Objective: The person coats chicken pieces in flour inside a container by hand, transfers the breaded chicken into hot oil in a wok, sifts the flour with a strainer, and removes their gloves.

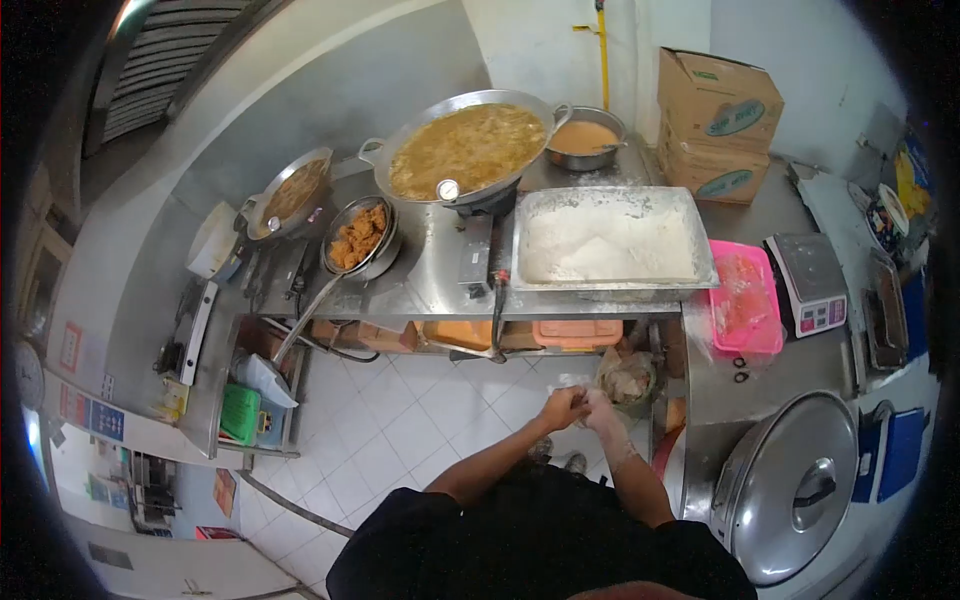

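My left hand point(563, 410) is closed, with its fingers bunched against my right hand point(599, 412). The right hand and its forearm look whitish, from flour or a thin clear glove; I cannot tell which. A small pale, translucent scrap, perhaps plastic point(571, 382), shows just beyond the fingers. Both hands meet low in front of my body, over the tiled floor point(420, 420). Nearest to them is a bin lined with a plastic bag point(625, 380), just right of my right hand and under the counter edge. What the fingers hold is hidden.
On the steel counter stand a large wok of bubbling oil point(470, 150), fried pieces in a strainer point(358, 238), a flour tray point(610, 240), a bowl of batter point(585, 140), a pink basket point(745, 295) and a scale point(808, 285). A lidded pot point(790, 490) stands at right.
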Demonstrator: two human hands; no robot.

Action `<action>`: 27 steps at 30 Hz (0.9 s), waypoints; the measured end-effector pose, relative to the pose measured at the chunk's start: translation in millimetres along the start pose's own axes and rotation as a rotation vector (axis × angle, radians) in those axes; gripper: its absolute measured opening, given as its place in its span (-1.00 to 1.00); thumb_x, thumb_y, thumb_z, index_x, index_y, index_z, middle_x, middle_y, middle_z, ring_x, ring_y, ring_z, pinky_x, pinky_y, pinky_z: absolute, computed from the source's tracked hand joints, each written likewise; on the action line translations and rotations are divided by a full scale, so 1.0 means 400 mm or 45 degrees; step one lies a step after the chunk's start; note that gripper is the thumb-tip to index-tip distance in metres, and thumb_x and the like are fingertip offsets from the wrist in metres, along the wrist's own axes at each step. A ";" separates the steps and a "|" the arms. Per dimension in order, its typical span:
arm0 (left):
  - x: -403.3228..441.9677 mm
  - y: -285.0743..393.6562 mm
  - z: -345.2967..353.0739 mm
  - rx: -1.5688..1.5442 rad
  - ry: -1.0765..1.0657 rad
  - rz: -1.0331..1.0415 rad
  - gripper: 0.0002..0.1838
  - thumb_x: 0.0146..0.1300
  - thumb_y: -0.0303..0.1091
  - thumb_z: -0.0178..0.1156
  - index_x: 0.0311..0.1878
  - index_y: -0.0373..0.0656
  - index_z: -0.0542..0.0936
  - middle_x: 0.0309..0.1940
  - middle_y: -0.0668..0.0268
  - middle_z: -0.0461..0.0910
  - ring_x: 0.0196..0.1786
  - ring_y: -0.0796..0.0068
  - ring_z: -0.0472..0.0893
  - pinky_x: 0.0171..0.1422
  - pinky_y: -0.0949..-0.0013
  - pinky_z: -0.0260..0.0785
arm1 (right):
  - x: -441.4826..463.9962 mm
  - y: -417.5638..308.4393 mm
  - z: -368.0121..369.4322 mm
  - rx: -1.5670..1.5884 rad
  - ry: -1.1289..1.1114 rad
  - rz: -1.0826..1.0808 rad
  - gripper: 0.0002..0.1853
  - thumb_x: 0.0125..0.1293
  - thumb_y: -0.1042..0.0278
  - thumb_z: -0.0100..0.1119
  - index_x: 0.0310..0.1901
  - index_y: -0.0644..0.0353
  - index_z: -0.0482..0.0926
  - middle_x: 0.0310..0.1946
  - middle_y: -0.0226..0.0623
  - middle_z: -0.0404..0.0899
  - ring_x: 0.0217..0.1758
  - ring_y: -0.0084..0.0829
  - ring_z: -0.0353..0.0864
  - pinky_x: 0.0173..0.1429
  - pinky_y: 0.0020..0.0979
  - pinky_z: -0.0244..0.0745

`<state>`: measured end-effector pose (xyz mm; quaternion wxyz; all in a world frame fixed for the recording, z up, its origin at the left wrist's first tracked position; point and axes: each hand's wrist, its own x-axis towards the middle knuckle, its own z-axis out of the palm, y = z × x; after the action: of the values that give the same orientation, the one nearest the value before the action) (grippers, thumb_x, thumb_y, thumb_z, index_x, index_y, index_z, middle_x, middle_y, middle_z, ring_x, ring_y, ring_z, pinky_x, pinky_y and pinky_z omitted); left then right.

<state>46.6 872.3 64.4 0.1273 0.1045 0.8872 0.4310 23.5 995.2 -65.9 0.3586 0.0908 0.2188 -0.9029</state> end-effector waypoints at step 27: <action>-0.618 -0.250 -0.363 0.599 0.206 -0.901 -0.71 0.05 -0.33 0.16 -0.10 -0.08 0.58 -0.14 0.10 0.59 -0.09 0.02 0.59 0.00 0.11 0.45 | 0.049 -0.197 -0.012 -1.843 1.102 -0.829 -0.47 0.22 0.07 0.18 0.12 0.23 0.40 -0.07 -0.14 0.55 -0.08 -0.28 0.57 -0.04 -0.29 0.49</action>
<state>227.0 631.4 105.5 0.1699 -0.2140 0.9496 0.1536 -45.0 1036.6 -50.2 -0.0590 0.1082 0.8640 -0.4881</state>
